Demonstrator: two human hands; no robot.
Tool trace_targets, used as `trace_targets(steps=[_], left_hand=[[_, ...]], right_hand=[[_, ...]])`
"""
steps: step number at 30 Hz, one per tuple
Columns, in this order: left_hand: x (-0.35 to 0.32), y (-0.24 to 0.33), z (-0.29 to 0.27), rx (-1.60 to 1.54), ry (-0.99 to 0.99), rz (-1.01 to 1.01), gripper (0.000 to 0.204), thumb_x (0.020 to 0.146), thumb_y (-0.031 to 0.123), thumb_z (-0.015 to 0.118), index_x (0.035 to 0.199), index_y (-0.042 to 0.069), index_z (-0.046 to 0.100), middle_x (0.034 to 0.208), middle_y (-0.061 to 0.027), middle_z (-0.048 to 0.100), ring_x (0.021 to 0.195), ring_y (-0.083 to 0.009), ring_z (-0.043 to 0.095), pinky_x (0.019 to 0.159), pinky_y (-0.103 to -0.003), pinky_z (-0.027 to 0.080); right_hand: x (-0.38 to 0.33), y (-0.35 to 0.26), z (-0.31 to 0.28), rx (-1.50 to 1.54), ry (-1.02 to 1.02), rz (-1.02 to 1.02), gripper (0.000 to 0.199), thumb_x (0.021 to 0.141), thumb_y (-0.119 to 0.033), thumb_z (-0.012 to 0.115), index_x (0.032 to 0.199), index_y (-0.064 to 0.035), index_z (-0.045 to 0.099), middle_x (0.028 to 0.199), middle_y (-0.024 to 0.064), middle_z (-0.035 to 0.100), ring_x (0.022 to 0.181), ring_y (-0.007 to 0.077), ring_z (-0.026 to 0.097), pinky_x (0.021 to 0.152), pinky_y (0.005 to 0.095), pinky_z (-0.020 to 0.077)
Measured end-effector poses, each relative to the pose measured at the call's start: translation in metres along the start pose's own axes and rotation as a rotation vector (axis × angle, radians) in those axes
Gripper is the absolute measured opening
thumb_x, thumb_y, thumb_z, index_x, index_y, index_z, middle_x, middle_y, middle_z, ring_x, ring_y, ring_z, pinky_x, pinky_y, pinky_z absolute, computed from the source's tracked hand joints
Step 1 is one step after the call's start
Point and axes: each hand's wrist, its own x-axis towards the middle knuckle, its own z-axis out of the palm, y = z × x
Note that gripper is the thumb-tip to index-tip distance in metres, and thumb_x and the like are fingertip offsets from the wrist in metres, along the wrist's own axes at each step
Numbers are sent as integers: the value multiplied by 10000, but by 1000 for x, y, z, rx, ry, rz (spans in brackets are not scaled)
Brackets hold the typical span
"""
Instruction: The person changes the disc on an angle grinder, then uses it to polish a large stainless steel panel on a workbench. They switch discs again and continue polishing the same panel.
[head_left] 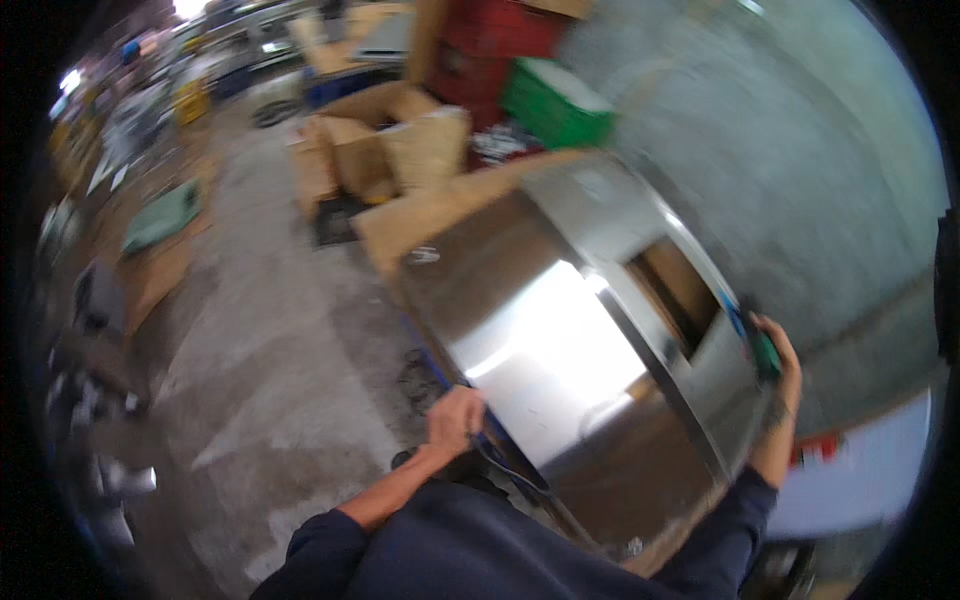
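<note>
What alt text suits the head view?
A person's right hand holds a green-and-black object at the right edge of a shiny metal panel with a rectangular opening; the left hand is by the panel's left edge.

A broad, shiny steel piece [500,300] lies diagonally on a cardboard-topped surface [385,235], a straight dark line dividing its mirror-bright left part from a duller right-hand strip with a rectangular opening. Just beyond that opening, at the piece's right edge, a green-and-dark handheld tool [767,357] is tilted, too blurred to show whether it touches.
</note>
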Motion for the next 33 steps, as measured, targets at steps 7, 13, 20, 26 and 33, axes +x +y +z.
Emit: trace_targets(steps=[7, 13, 20, 26, 33], left_hand=[[59, 20, 96, 192, 108, 57, 310, 1101, 138, 552, 823, 0, 549, 773, -209, 561, 687, -419, 576, 652, -493, 454], [73, 3, 170, 372, 174, -17, 330, 1124, 238, 533, 894, 2, 556, 874, -182, 608, 838, -395, 612, 739, -531, 460], [73, 10, 177, 591, 187, -13, 302, 1109, 216, 554, 883, 16, 565, 857, -151, 558, 806, -371, 585, 731, -501, 453], [74, 8, 178, 595, 174, -42, 307, 1102, 198, 560, 862, 9, 546, 845, -154, 548, 798, -362, 575, 729, -486, 452], [74, 10, 182, 580, 199, -37, 331, 1102, 203, 565, 840, 8, 515, 810, -158, 521, 750, -359, 552, 698, -478, 442]], right_hand=[[86, 58, -72, 24, -74, 706, 372, 951, -348, 778, 915, 6, 673, 750, 134, 661, 565, 255, 695, 512, 383, 578], [90, 100, -120, -1, -80, 733, 423, 930, -403, 780, 916, 5, 670, 758, 143, 676, 613, 262, 711, 533, 395, 577], [137, 144, -134, 34, -147, 702, 495, 906, -392, 807, 1080, 35, 626, 836, 144, 645, 591, 249, 705, 471, 368, 579], [176, 169, -139, 24, -203, 720, 556, 878, -436, 818, 1085, 56, 660, 816, 142, 663, 607, 234, 708, 495, 345, 585], [195, 182, -144, 30, -227, 685, 622, 863, -468, 821, 1129, 67, 650, 824, 160, 677, 613, 226, 710, 500, 334, 585]])
